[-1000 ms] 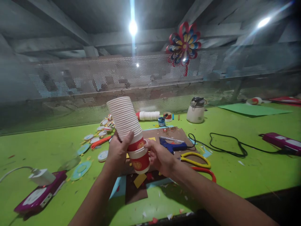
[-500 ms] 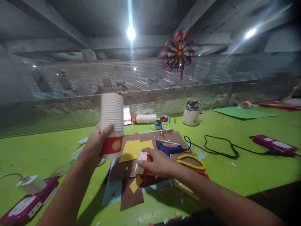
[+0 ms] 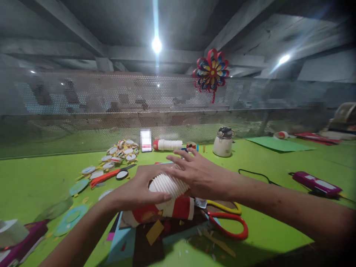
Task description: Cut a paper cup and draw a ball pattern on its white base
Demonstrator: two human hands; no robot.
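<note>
A stack of white paper cups (image 3: 168, 185) lies on its side over the brown card, with a red-printed cup end (image 3: 183, 207) at the lower right. My left hand (image 3: 133, 189) is curved around the stack's left side, thumb across its front. My right hand (image 3: 200, 170) rests over its top and right side with fingers spread. Another red-printed cup (image 3: 146, 214) lies below my left hand, partly hidden. Scissors (image 3: 229, 226) with one yellow and one red handle lie beside the stack, under my right forearm. The blue glue gun seen earlier is hidden behind my right hand.
Turtle-like paper pieces (image 3: 125, 152) are heaped at back left, near an orange-handled tool (image 3: 107, 178). A phone (image 3: 146, 140), another cup stack (image 3: 168, 144) and a white bottle (image 3: 223, 142) stand or lie along the mesh. Purple power strips (image 3: 315, 183) flank the table.
The tall stack, held upright in my left hand, has been lowered onto its side. My right hand has let go of the separated cup and moved over the stack.
</note>
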